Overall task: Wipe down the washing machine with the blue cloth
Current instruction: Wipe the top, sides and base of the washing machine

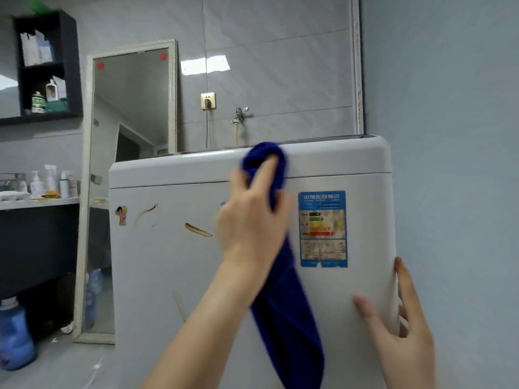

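A white top-loading washing machine (174,270) fills the middle of the view, its front panel facing me. Brown streaks (198,230) mark the panel left of centre. My left hand (250,217) grips the blue cloth (283,304) and presses its bunched top against the machine's upper front edge; the rest of the cloth hangs down past my wrist. My right hand (407,327) holds the machine's right front corner, thumb on the front panel and fingers round the side.
A blue energy label (323,228) and a small cartoon sticker (121,215) are stuck on the panel. A framed mirror (132,113) leans at the left. A counter with bottles (50,181), a blue detergent jug (14,335), a tap (239,115) and a blue wall (455,136) surround the machine.
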The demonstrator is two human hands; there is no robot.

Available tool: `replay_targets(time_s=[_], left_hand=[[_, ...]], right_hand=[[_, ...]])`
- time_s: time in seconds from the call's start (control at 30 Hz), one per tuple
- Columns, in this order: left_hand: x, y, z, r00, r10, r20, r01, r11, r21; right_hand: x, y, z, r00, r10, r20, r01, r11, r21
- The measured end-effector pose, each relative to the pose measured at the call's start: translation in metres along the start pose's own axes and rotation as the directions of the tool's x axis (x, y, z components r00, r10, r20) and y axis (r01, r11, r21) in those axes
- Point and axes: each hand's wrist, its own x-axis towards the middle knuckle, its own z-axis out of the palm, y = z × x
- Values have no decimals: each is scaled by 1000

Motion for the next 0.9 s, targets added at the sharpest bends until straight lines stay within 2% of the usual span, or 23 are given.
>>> replay_targets(time_s=[0.07, 0.13, 0.2, 0.3, 0.37, 0.47, 0.53, 0.67, 0.9], left_hand=[[3, -32, -10, 982, -183, -53, 180, 982, -51], [5, -43, -13, 969, -237, -63, 231, 968, -101], [6, -26, -8, 982, -184, -52, 178, 978, -106], [8, 26, 10, 1000, -1, 9, 2, 994, -112], [5, 61, 22, 992, 116, 58, -110, 989, -94], [4, 84, 29, 969, 221, 110, -211, 973, -91], [9, 74, 20, 971, 224, 88, -220, 974, -53], [22, 37, 4, 990, 127, 63, -127, 992, -10], [16, 39, 16, 988, 153, 18, -153, 988, 6]], right_hand=[[0, 3, 0, 1000, -1, -11, 1, 999, -35], [1, 5, 1, 1000, 2, -16, -3, 999, -48], [1, 6, 2, 1000, 4, -13, -5, 999, -33], [2, 8, 3, 1000, 10, -25, -10, 1000, 5], [2, 8, 2, 999, -2, -35, 3, 999, 35], [1, 4, -2, 1000, -29, 9, 28, 998, 62], [2, 1, -5, 999, -17, 42, 13, 995, 95], [4, 3, -6, 999, 2, 38, -6, 995, 96], [7, 16, -4, 996, -63, 56, 55, 989, 140]])
